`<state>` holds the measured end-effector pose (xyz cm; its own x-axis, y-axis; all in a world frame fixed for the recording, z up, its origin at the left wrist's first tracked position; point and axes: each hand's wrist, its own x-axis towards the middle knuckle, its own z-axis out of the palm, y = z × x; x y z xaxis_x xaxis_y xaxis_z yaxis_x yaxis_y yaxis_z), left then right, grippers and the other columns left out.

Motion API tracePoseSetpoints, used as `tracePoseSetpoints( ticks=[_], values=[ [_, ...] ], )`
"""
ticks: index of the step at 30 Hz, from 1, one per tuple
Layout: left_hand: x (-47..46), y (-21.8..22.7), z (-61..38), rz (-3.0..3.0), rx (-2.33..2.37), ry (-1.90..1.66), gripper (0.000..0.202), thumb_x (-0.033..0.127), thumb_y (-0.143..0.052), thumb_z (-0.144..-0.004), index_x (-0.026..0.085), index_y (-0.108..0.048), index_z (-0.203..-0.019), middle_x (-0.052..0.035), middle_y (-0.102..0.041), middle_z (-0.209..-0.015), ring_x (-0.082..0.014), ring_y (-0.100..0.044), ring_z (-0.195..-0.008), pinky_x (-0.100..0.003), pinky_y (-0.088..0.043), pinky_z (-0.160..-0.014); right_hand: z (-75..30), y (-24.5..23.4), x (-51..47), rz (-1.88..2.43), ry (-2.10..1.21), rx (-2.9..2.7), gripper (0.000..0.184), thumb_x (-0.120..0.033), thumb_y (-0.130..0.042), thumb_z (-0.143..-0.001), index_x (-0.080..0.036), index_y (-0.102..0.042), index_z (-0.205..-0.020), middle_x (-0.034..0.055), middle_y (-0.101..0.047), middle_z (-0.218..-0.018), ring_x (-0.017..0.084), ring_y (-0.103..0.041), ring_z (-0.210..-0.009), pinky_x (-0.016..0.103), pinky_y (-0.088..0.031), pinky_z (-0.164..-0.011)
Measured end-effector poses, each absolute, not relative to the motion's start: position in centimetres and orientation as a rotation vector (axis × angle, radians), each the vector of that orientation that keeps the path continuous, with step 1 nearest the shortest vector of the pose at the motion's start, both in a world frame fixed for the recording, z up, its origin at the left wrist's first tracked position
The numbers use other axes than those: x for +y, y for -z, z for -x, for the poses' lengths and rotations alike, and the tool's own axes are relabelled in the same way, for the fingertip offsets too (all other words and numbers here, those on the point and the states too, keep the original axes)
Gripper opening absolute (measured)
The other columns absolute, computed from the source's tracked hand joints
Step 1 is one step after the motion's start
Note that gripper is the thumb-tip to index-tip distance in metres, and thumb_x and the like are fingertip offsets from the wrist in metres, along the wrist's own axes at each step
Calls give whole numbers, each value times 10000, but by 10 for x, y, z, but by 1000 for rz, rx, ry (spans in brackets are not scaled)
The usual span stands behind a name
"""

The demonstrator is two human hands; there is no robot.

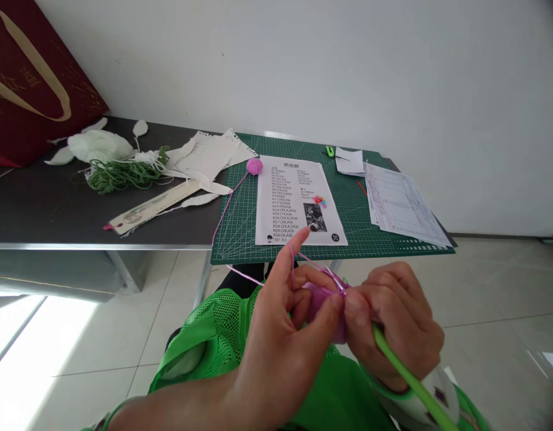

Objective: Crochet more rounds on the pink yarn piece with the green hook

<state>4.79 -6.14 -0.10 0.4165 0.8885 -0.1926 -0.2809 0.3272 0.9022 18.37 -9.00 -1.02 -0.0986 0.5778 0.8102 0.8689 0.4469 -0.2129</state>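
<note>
Near mat: left hand pinches pink crochet, yarn over forefinger; right hand grips green hook; slack yarn risks dropped stitch.

- left hand curled up, index finger sticking up with a thread-style crook, thumb pressed in
- right hand right up against it, fingers wrapped round in a firm grip
- bare left forearm coming in low from the bottom left
- both hands basically meeting in the middle, held up close to the chest
</note>
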Motion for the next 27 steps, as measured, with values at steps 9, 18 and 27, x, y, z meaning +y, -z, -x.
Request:
tracePoseSetpoints(
  ticks=[9,18,27],
  values=[
    [-41,-4,-37,-722,556,-681,836,51,-847,-738,223,-494,-1476,54,-635,-800,-16,-282,-502,-184,-218,-479,-189,18,-90,1089,397,-1751,203,-81,-514,-961,-122,-590,-777,-2,-574,-683,109,-480,-655,335,-484,-645],
    [-42,-3,-33,-846,527,-642,744,202,-801,-867,299,-445,-1513,48,-596,-853,-22,-295,-518,-193,-251,-488,-189,10,-100,1153,324,-1679,302,43,-601,-828,-164,-510,-627,-13,-485,-628,139,-513,-657,347,-438,-575],
    [-61,4,-43,-1113,687,-938,752,158,-648,-982,407,-286,-1593,47,-631,-842,-67,-397,-590,-196,-348,-531,-180,17,-93,1166,394,-1675,211,60,-554,-837,-133,-565,-754,-4,-543,-677,121,-484,-657,322,-430,-599]
  ],
)
